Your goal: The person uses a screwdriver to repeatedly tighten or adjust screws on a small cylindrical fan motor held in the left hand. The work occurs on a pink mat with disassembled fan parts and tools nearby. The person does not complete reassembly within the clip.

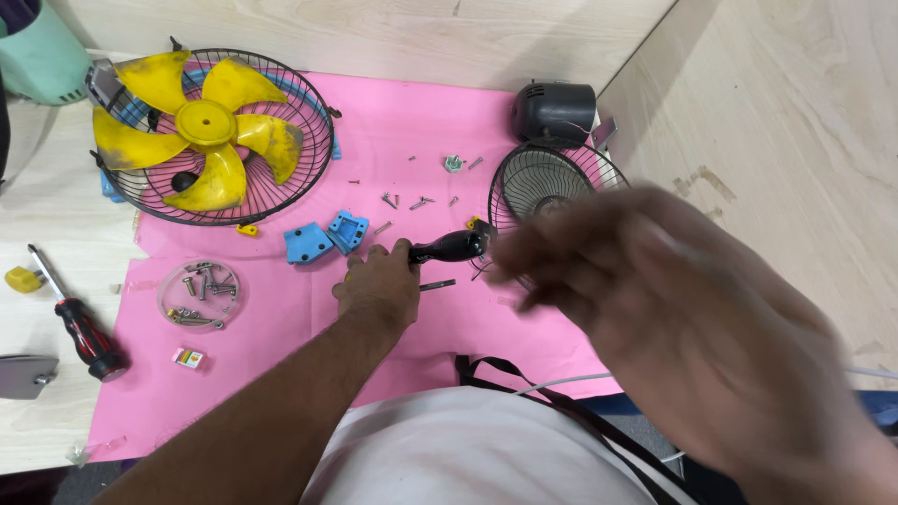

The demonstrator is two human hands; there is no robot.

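My left hand (379, 285) rests on the pink mat (281, 365) and grips the end of a black handle-shaped part (449, 247). My right hand (692, 309) is raised close to the camera, blurred, fingers spread, holding nothing that I can see; its fingertips reach toward the black part. It hides part of a black wire fan grille (543, 178). A small metal rod (438, 284) lies just beside my left hand. Loose screws (404, 201) are scattered on the mat beyond it.
A yellow fan blade (201, 126) lies in a larger wire grille (313, 154) at the back left. A black motor housing (554, 112), two blue plastic pieces (327, 238), a clear dish of screws (198, 295) and a red-and-black screwdriver (79, 323) lie around.
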